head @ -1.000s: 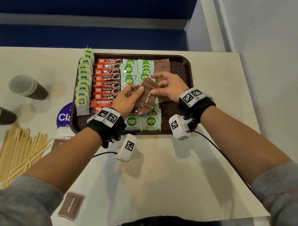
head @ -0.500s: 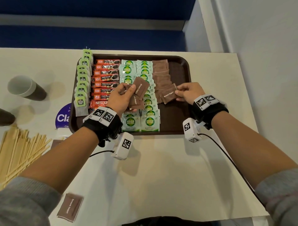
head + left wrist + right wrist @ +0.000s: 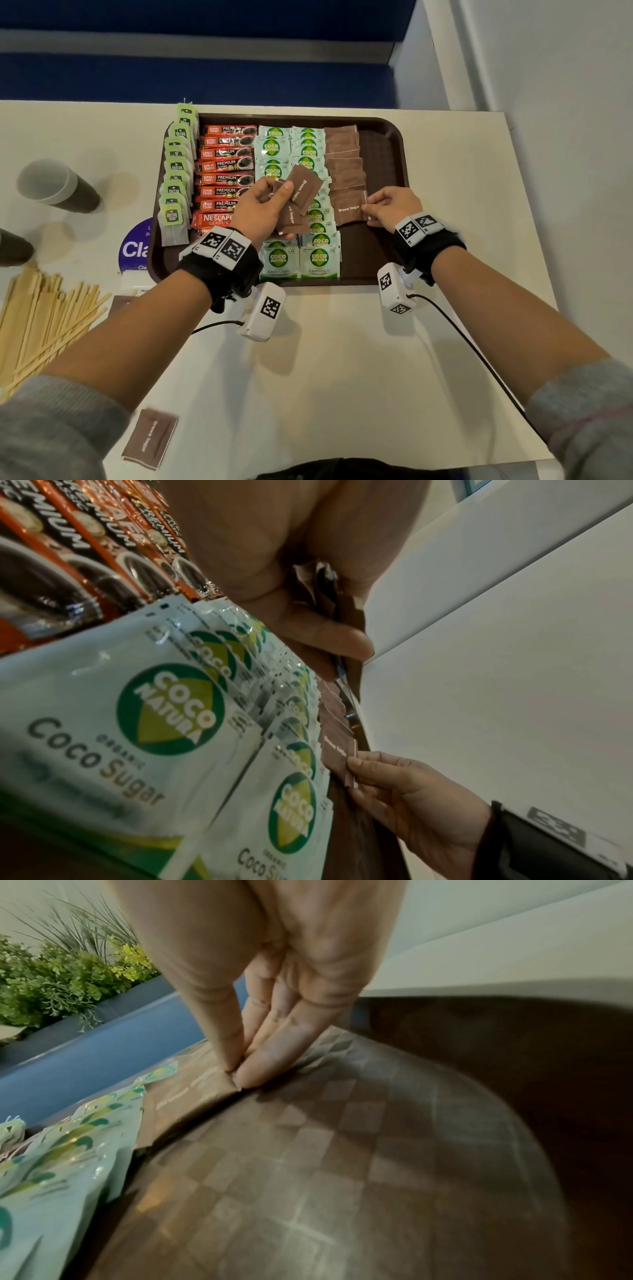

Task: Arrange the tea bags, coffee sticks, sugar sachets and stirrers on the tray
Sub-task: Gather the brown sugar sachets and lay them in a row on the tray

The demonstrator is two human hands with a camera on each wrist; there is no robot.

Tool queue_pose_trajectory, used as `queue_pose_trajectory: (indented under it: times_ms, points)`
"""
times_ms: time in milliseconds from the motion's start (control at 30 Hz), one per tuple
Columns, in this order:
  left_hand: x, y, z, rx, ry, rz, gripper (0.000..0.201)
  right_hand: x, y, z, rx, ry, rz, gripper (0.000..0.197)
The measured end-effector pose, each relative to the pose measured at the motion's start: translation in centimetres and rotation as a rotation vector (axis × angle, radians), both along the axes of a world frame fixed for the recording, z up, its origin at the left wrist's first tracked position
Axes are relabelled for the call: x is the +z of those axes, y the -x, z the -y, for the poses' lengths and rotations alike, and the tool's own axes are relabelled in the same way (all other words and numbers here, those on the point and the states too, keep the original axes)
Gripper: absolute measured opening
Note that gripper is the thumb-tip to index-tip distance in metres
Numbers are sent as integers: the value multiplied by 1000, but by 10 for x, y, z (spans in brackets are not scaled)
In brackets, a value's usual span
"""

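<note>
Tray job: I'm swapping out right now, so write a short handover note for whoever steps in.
Left hand holds a fan of brown sugar sachets above the tray.
Right hand pinches one sachet at the near end of the brown column.
Done: tea bags, coffee sticks, coco sugar in columns.
Left: held sachets, one stray sachet on the table, stirrers.

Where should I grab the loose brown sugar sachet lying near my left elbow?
Pinch the flat brown paper sugar sachet at its near short edge, coming from above with the left hand. It lies flat on the white table, so lift an edge first.
</note>
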State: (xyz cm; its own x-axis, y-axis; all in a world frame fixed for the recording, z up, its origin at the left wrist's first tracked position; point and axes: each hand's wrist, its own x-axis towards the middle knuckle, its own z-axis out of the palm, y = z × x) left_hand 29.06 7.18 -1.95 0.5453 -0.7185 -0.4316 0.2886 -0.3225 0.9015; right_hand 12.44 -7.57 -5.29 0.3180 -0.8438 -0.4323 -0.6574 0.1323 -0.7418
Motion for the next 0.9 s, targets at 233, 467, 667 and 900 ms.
queue_pose_trajectory:
  times_ms: [233,467,667,900]
  points:
    - [-2,2,1,-8,-8,1,16,1,2,-2,-35,5,-10,20]
    - [-3,4,1,-17,-7,-14,14,11,-3,2,-2,185,-70,21]
    - [-4,6,2,-73,-3,-3,12,38,-31,-13,234,91,160,29]
    - [0,12,2,-71,-1,9,11,50,-39,-20,403,-105,228,21]
